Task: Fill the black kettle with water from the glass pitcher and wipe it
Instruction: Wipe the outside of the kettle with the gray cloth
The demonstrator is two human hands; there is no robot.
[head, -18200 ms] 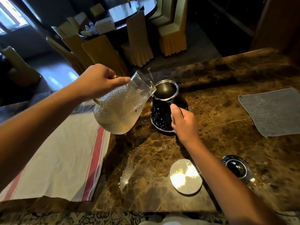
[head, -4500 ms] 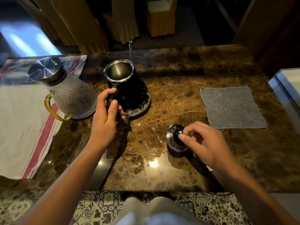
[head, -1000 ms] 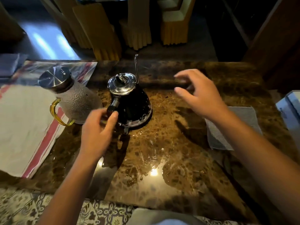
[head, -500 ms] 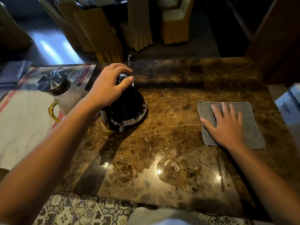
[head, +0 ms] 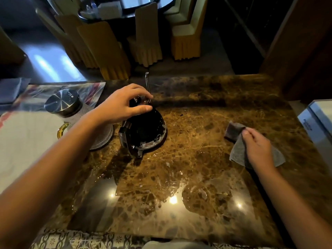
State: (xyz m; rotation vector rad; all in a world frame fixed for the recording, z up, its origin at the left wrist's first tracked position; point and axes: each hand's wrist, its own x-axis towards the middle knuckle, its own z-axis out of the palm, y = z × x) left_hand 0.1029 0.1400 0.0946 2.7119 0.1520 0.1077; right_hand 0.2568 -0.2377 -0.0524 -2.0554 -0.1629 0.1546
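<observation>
The black kettle (head: 146, 131) stands on the brown marble counter (head: 197, 177), its thin spout rising behind and water drops on its side. My left hand (head: 124, 103) is cupped over its lid, fingers curled round the top. The glass pitcher (head: 71, 112), capped with a steel lid and with a yellow handle, sits just left of the kettle, partly behind my left forearm. My right hand (head: 258, 148) pinches the grey cloth (head: 237, 146) and lifts its bunched near part off the counter at the right.
A white towel with red stripes (head: 27, 133) covers the counter's left side. A white box (head: 319, 123) sits at the right edge. Water pools shine on the near counter. Covered chairs (head: 107, 51) and a dark table stand beyond the far edge.
My right hand was flat on the spread cloth; now it has gathered and raised it. My left hand stays on the kettle's lid.
</observation>
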